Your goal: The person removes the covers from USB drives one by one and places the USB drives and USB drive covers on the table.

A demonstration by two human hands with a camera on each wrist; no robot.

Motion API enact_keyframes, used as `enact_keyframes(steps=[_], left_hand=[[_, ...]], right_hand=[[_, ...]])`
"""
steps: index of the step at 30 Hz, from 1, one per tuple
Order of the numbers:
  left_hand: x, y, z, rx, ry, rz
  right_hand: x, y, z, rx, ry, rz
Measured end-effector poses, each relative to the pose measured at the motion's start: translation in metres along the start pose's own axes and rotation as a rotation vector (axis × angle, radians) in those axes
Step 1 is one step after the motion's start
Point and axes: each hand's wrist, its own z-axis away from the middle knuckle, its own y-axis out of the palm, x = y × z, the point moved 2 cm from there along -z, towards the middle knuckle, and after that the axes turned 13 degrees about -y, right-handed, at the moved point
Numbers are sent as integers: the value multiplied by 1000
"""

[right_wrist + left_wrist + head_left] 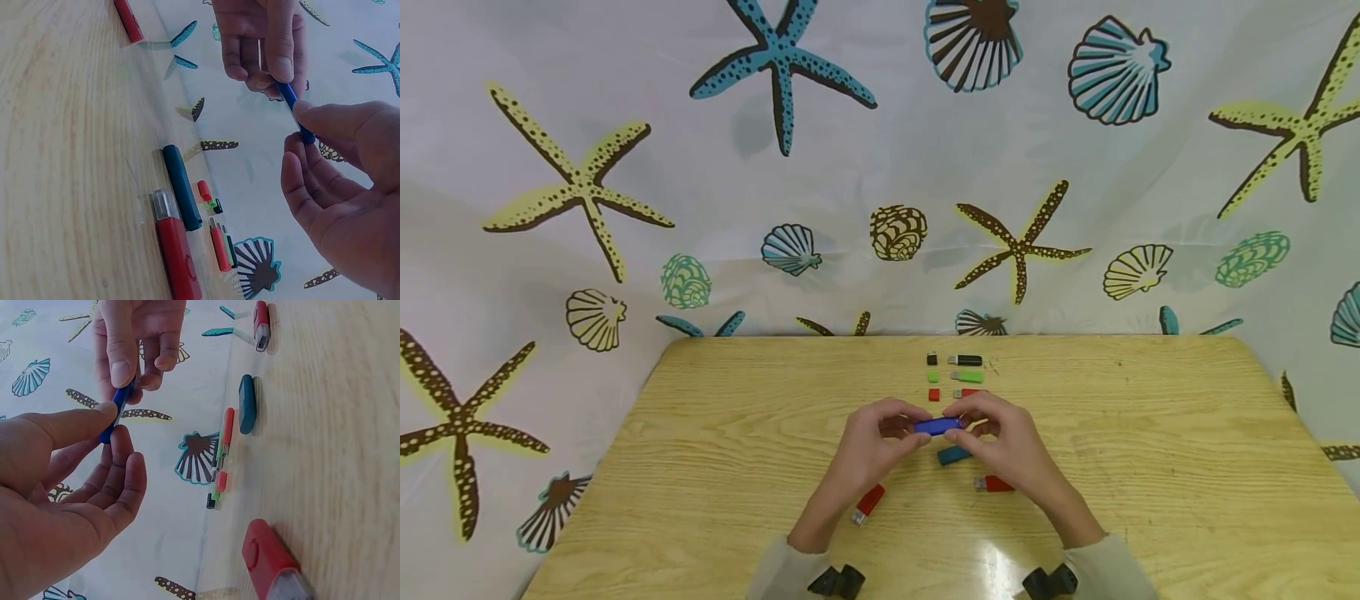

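Both hands hold a blue USB stick (937, 427) above the table, one at each end. My left hand (874, 442) pinches its left end between thumb and fingers, and my right hand (1003, 437) pinches the right end. In the left wrist view the blue stick (117, 411) tilts between the two thumbs; any seam is hidden by fingers. Beneath the hands lies a teal USB stick (953, 455), closed. A red USB stick (997, 483) with its metal plug showing lies below my right wrist, and another red USB stick (869, 502) lies beside my left forearm.
Farther back are a black USB stick (967, 361), a green one (968, 377) and a red one (967, 392), plugs bare. Left of them sit a black cap (932, 360), a green cap (933, 377) and a red cap (934, 395). A patterned cloth (850, 167) hangs behind the wooden table (715, 467).
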Motion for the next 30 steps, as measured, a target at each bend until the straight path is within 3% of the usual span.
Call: enact_keyframes(steps=[6,21,30], left_hand=[[-3,1,1,0,26,56],[-7,2,3,-37,97,64],[-8,4,4,-61,88,78]], right_hand=[[3,-4,1,2,2,9],[7,-10,0,3,30,20],[8,-9,0,-1,49,29]])
